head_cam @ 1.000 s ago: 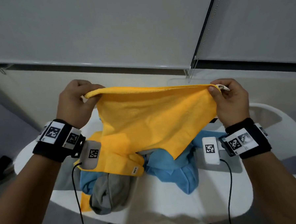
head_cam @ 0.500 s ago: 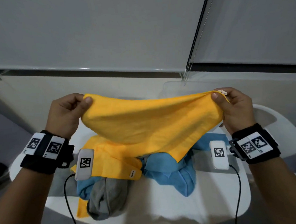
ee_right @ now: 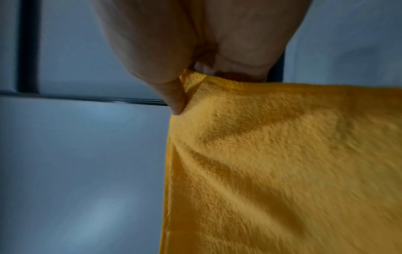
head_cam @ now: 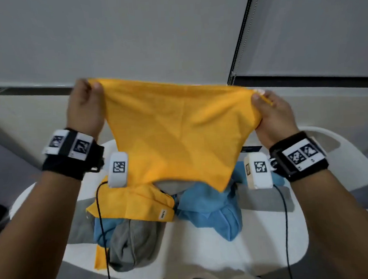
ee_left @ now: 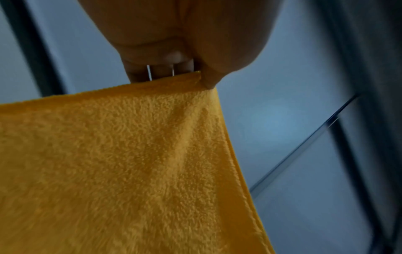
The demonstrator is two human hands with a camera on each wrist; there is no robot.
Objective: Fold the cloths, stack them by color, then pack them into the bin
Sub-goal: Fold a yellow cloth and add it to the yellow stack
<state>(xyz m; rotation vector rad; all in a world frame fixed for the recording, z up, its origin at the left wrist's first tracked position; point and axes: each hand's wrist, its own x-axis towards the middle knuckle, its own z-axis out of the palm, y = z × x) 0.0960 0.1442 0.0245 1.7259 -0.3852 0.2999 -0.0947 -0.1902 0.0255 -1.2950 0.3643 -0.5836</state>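
Held cloth: yellow cloth (head_cam: pixel 174 135) hangs in the air above the pile, top edge running left to right, lower corner drooping near.
Left hand (head_cam: pixel 84 110): pinches the top left corner between thumb and fingers.
Right hand (head_cam: pixel 272 113): pinches the top right corner.
Key relation: both hands are level at opposite ends of the edge, equally near; folding likely means bringing the corners together.
Pile: second yellow cloth (head_cam: pixel 133 204), blue cloths (head_cam: pixel 210 210), grey cloth (head_cam: pixel 131 246) on the white table (head_cam: pixel 259 252).

place: office-like room | evidence: grey roller blinds (head_cam: pixel 130 35), bead chain (head_cam: pixel 236 57), white round table (head_cam: pixel 238 253)
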